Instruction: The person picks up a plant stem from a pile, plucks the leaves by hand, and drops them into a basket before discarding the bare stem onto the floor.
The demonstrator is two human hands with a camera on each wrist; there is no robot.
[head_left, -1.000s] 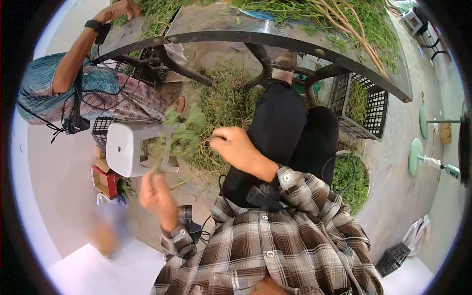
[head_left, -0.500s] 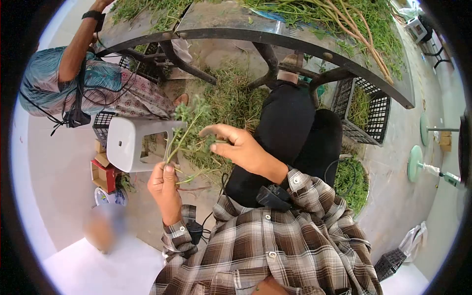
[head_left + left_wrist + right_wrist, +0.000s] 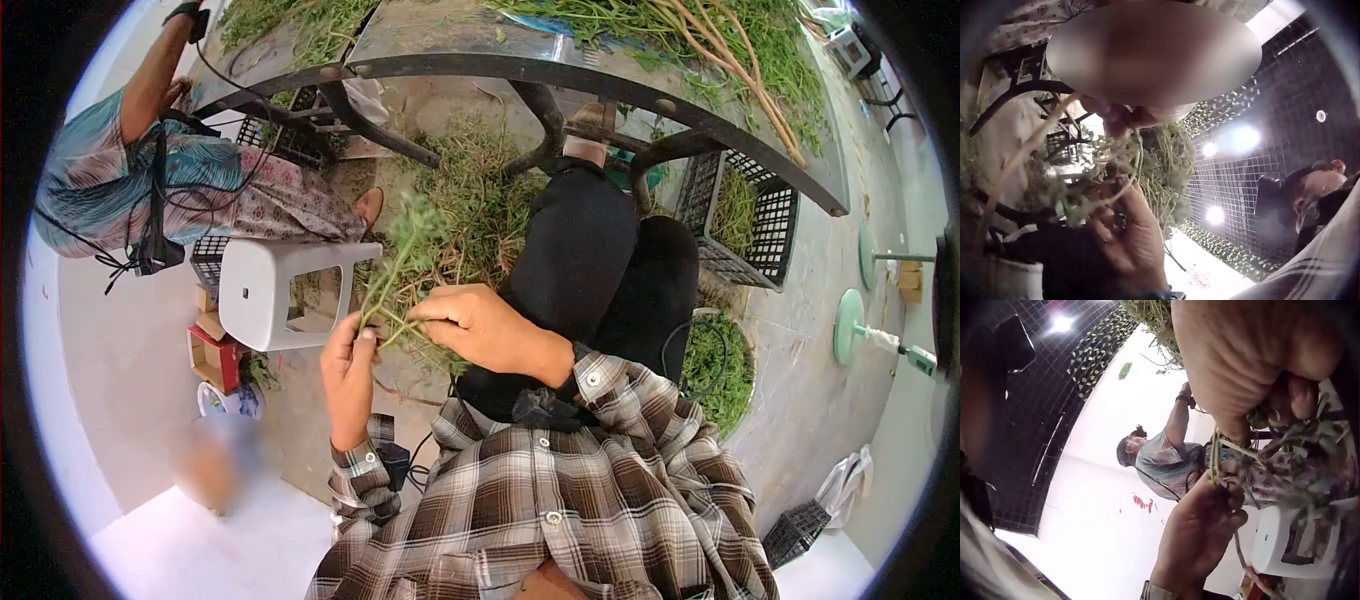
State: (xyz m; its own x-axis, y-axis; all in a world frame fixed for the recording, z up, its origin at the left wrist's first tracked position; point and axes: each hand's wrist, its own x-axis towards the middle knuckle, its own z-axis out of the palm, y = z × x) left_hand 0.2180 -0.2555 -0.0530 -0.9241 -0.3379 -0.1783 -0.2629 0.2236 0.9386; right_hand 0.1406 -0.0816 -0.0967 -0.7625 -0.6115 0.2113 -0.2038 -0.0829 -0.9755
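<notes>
Sprig [image 3: 413, 232]: held between both hands, in front of the lap and above the floor; leafy end pointing away from the body and blurred, bare stems running back to the fingers.
Left hand [image 3: 347, 385]: thumb and forefinger pinch the main stem, close to where a side stem branches off.
Right hand [image 3: 488, 327]: fingers curled, thumb and forefinger pinching the side stem, just beside the other hand.
Sleeves: brown and white checks, part of the shirt [image 3: 530, 490].
Knees: black trousers [image 3: 580, 220], to the right of the sprig, running toward the table.
Pile [image 3: 470, 200]: stalks and leaves on the floor, beneath and beyond the sprig, reaching under the table.
Stool [image 3: 250, 293]: white, left of the sprig, with a red box [image 3: 235, 368] near it.
Greens [image 3: 715, 370]: in a round heap to the right of the trousers.
Crate [image 3: 740, 265]: black mesh, under the right end of the table, stalks inside.
Table [image 3: 430, 50]: dark-edged, beyond the knees; leafy heaps lie toward both ends, long brown sticks [image 3: 735, 75] across the right one.
Neighbour [image 3: 190, 180]: a second person in a blue patterned top, by the left end of the table, black band on one wrist.
</notes>
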